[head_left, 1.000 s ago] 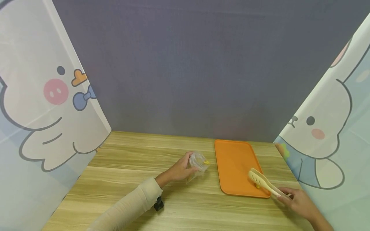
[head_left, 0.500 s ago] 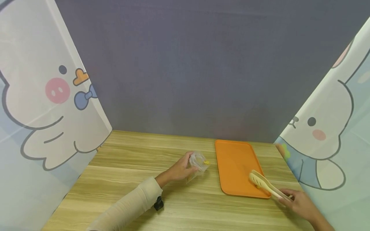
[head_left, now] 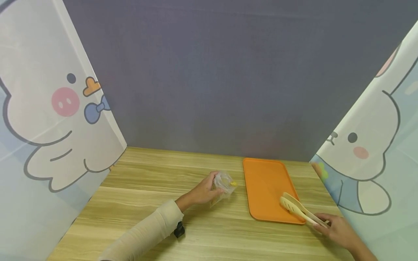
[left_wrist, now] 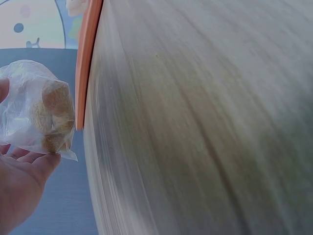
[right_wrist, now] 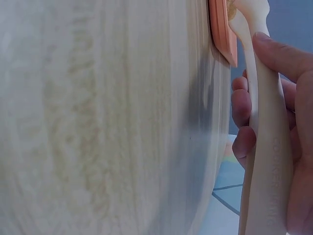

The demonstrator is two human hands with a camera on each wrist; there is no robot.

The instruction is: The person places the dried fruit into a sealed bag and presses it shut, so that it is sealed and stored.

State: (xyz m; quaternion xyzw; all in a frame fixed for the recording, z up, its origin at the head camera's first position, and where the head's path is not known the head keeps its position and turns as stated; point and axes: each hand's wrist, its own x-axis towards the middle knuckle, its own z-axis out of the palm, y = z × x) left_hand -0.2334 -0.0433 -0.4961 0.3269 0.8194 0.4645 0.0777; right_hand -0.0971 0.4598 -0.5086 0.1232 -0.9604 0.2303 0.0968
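Observation:
My left hand holds a clear plastic bag just left of the tray. Several rounded golden-brown pieces lie inside the bag in the left wrist view; they look like food, exact kind unclear. My right hand grips cream slotted tongs, thumb on one arm and fingers curled round the other. The tong heads are over the near right part of the orange tray. A small brownish bit shows by the tong heads at the top of the right wrist view; whether they clamp it is hidden.
The wood-grain table meets a dark grey panel at the back. Cartoon-printed sheets flank it on both sides. A black object sits under the left wrist.
The tongs have shifted slightly on the tray, and a gap shows between their arms. A small yellow piece seen beneath them earlier is now out of sight. The left hand and bag stay put.

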